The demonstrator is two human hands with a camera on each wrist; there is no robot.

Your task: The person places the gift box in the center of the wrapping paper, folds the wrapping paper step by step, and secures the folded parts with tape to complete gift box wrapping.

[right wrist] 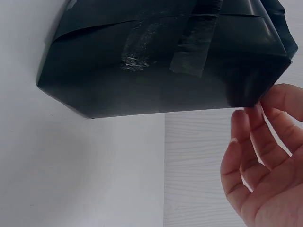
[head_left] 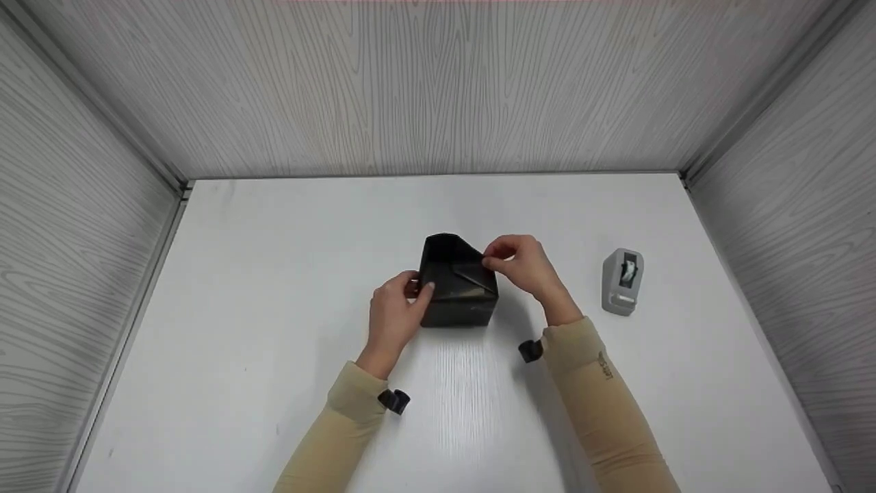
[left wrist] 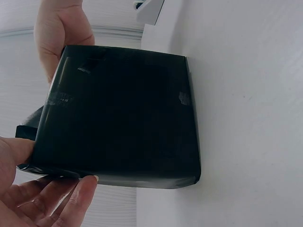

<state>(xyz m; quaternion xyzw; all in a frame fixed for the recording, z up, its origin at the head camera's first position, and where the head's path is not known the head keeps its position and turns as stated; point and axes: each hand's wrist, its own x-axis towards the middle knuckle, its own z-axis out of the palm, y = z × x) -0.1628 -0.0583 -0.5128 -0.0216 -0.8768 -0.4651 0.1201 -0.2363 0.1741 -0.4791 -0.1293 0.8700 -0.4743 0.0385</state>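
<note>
A glossy black paper box (head_left: 460,313) stands on the white table with its top open toward the back and a folded flap (head_left: 472,275) lying across part of it. My left hand (head_left: 393,311) grips its left edge, thumb on one side and fingers on the other. With thumb and fingertips my right hand (head_left: 525,266) pinches the right upper edge. In the left wrist view one broad face of the box (left wrist: 118,113) shows, with small scuffed patches. The right wrist view shows a strip of clear tape (right wrist: 196,45) across a seam.
A grey tape dispenser (head_left: 621,282) with a roll stands to the right of my right hand on the white table (head_left: 239,308). Panels with a wood-grain pattern (head_left: 438,89) rise behind the table and on both sides.
</note>
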